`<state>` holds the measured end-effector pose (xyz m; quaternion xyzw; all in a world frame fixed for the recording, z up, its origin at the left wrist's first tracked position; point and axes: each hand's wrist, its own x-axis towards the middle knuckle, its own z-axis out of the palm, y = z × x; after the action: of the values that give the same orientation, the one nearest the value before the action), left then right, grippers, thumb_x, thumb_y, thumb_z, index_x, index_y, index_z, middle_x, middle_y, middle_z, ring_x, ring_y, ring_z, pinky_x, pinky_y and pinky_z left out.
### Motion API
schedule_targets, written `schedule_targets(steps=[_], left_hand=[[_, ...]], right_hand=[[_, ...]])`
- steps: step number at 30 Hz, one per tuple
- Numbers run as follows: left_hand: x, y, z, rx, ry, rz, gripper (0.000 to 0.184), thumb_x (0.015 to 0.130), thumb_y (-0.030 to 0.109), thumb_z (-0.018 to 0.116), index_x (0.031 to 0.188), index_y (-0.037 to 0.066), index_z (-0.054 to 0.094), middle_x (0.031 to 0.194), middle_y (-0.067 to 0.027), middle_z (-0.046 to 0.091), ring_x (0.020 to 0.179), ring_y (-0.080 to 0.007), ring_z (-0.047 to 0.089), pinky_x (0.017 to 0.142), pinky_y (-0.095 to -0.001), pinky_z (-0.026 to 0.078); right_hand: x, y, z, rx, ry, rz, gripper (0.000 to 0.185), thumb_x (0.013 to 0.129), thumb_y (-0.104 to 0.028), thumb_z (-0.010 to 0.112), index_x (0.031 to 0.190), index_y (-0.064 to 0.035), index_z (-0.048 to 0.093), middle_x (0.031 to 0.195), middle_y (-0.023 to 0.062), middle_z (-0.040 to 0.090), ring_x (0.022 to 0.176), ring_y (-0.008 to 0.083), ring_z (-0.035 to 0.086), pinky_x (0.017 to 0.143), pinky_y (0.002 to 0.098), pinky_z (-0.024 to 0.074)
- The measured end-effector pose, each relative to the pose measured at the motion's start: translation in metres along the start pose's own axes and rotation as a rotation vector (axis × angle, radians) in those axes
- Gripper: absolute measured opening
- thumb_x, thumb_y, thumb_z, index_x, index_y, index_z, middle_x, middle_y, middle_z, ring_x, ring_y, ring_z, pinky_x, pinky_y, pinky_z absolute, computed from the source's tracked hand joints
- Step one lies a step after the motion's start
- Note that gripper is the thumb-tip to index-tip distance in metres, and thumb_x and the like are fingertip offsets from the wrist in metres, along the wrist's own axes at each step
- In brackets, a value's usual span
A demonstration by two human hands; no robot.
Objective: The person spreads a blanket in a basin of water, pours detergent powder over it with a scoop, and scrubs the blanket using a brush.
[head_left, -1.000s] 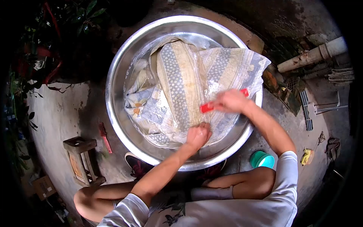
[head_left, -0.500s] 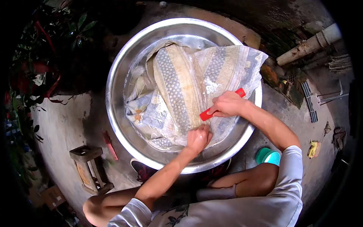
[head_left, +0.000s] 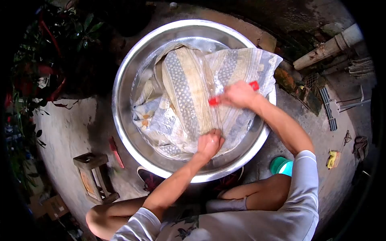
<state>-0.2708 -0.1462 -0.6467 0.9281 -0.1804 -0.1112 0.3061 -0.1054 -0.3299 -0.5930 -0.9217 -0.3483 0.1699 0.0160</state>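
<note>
1. Watching from afar through the head camera, I see the wet patterned cloth (head_left: 181,90) heaped in the metal basin (head_left: 205,178) at the centre of the frame; one corner lies over the rim at upper right, probably leaving a flatter stretch under the hands.
2. Right of centre, the right hand (head_left: 240,95) is wrapped around the middle of a red brush (head_left: 214,101), both ends showing. I judge that this grip spreads pressure along it. Blur means I cannot tell each finger's exact place.
3. Just below centre, the left hand (head_left: 210,143) is clenched on the cloth, knuckles folded. I take it as an anchor against sliding; how much fabric it grips is hidden.
4. Bent legs (head_left: 261,193) at the bottom of the frame put the basin close to both arms.
5. A green bucket (head_left: 279,166) stands at lower right, near the basin, seemingly handy for the right arm.
</note>
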Motion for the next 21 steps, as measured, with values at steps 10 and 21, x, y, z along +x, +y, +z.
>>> schedule_targets(steps=[10,21], left_hand=[[0.001,0.002,-0.003,0.022,-0.012,-0.027,0.012,0.080,0.019,0.063,0.080,0.006,0.060,0.080,-0.0145,0.064,0.066,-0.0352,0.064,0.059,-0.0460,0.051],[-0.005,-0.002,0.005,0.065,-0.073,-0.027,0.019,0.080,0.022,0.066,0.086,0.006,0.059,0.084,-0.0151,0.065,0.067,-0.0338,0.066,0.057,-0.0447,0.053]], right_hand=[[-0.013,-0.010,-0.009,0.127,-0.154,-0.138,0.022,0.085,-0.038,0.063,0.102,-0.0284,0.073,0.088,0.0077,0.067,0.080,0.0286,0.067,0.068,0.0442,0.0525],[-0.011,-0.002,0.015,0.077,0.074,-0.095,0.024,0.088,-0.045,0.059,0.105,-0.0328,0.070,0.086,0.0076,0.066,0.066,0.0288,0.067,0.058,0.0423,0.0530]])
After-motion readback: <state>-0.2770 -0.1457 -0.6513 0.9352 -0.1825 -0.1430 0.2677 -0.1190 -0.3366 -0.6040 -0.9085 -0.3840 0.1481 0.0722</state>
